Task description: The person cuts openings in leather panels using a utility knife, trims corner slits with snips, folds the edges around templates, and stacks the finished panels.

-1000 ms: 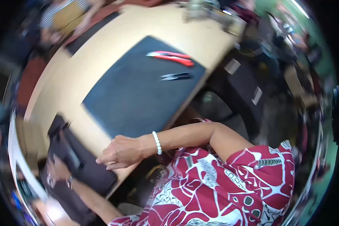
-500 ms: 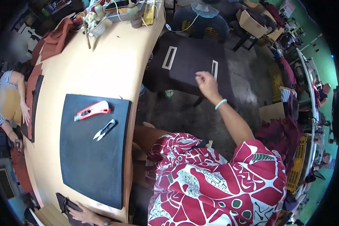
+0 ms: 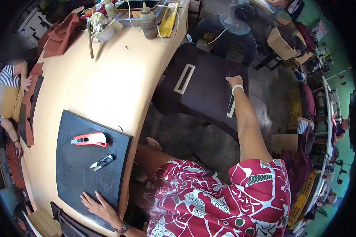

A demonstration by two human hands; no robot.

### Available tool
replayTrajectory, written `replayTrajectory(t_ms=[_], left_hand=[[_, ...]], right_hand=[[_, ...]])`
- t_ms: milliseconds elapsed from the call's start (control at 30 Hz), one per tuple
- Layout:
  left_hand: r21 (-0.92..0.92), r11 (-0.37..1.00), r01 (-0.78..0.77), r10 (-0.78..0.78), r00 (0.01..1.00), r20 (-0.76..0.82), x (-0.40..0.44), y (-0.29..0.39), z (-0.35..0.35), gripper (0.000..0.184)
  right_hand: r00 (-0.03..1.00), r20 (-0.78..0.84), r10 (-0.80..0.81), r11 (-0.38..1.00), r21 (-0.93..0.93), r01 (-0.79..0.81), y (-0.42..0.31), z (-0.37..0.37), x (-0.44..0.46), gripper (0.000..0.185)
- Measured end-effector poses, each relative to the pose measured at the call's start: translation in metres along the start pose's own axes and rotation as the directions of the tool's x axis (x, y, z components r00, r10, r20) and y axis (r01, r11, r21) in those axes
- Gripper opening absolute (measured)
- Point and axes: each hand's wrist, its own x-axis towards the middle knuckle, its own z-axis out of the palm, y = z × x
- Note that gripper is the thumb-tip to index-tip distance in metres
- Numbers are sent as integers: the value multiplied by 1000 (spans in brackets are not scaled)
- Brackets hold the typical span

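Note:
My left hand point(image 3: 99, 207), with a watch at the wrist, lies flat with fingers spread on the lower end of a black cutting mat point(image 3: 79, 173). Farther up on the mat are a red-and-white box cutter point(image 3: 91, 139) and small thread snips point(image 3: 102, 162). My right hand point(image 3: 235, 82), wearing a pale bead bracelet, is curled closed over the dark cloth-like sheet point(image 3: 209, 87) on a low surface. What its fingers pinch, if anything, is hidden. On the sheet lie a pale rectangular frame point(image 3: 178, 86) and a second pale frame point(image 3: 230, 110), partly covered by my forearm.
A bowl point(image 3: 104, 33), a bottle point(image 3: 148, 23) and cords crowd the worktable's point(image 3: 103, 75) far end. Dark pieces point(image 3: 61, 217) lie at the near-left corner. Another person's hand point(image 3: 25, 83) rests at the left edge. A fan point(image 3: 239, 17) stands beyond the sheet.
My left hand has moved from the dark pieces at the near corner up onto the mat. My right hand has reached farther over the dark sheet. The whole view has shifted.

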Motion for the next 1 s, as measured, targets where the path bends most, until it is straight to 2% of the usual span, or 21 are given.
replayTrajectory(t_ms=[100, 133, 233, 267, 300, 367, 433, 500, 567, 633, 700, 733, 800, 833, 867, 900, 933, 967, 1000], left_hand=[[14, 1000, -17, 17, 1000, -20, 1, -5, 3, 60], [13, 1000, -20, 20, 1000, -18, 1, -2, 4, 60], [12, 1000, -24, 25, 999, -21, 0, 0, 0, 59], [6, 1000, -26, 26, 999, -25, -1, 1, 0, 58], [-3, 1000, -28, 28, 999, -29, -1, 2, 1, 58], [-18, 999, -39, 38, 998, -41, 0, -1, 2, 57], [-25, 999, -44, 43, 998, -46, 0, -2, 3, 57], [-26, 999, -44, 43, 998, -46, 1, -3, 5, 56], [-35, 998, -51, 49, 997, -58, 2, -4, 4, 55], [-18, 997, -75, 73, 990, -123, 2, -2, 2, 54], [25, 992, -121, 124, 965, -232, 1, 5, 0, 54], [100, 975, -198, 221, 907, -358, -1, 11, -2, 49], [-219, 891, -398, 296, 874, -386, -8, 48, -13, 49], [-366, 799, -477, 323, 854, -408, -15, 76, -22, 49], [-631, 630, -452, 366, 890, -273, -25, 103, -30, 50], [-840, 418, -347, 436, 887, -150, -36, 133, -34, 52], [-963, 241, -119, 555, 831, 36, -45, 164, -35, 59], [-967, 250, 54, 669, 713, 213, -48, 196, -38, 68], [-967, 230, 110, 737, 628, 248, -51, 221, -22, 78]], right_hand=[[994, 107, -36, 999, 38, 32, -4, 5, 22, 46], [994, 74, -77, 997, 34, 74, -5, 10, 29, 48], [916, -99, -389, 914, 86, 398, -24, 8, 6, 47], [874, -87, -478, 851, 203, 485, -27, 14, 1, 45], [823, -89, -561, 767, 317, 557, -32, 20, -5, 44], [727, 69, -684, 677, 431, 596, -56, -10, -90, 40], [587, 146, -796, 590, 403, 700, -57, -8, -145, 37], [389, 227, -893, 432, 186, 882, -46, 8, -181, 33], [236, -15, -972, 206, 440, 874, -36, 17, -225, 31], [216, 36, -976, 206, 488, 848, -27, 23, -239, 24], [405, 27, -914, 326, 644, 692, -27, 21, -252, 20], [428, -10, -904, 317, 654, 686, -28, 17, -259, 20], [473, -82, -877, 302, 673, 676, -31, 1, -274, 20], [412, -126, -902, 249, 627, 738, -29, -4, -283, 20], [344, -167, -924, 191, 578, 794, -26, -8, -293, 19], [270, -206, -941, 126, 525, 841, -24, -10, -300, 19], [189, -200, -962, 60, 518, 853, -22, -11, -305, 16], [125, -194, -973, 22, 461, 887, -20, -10, -306, 16], [65, -183, -981, -15, 403, 915, -17, -6, -305, 16]])
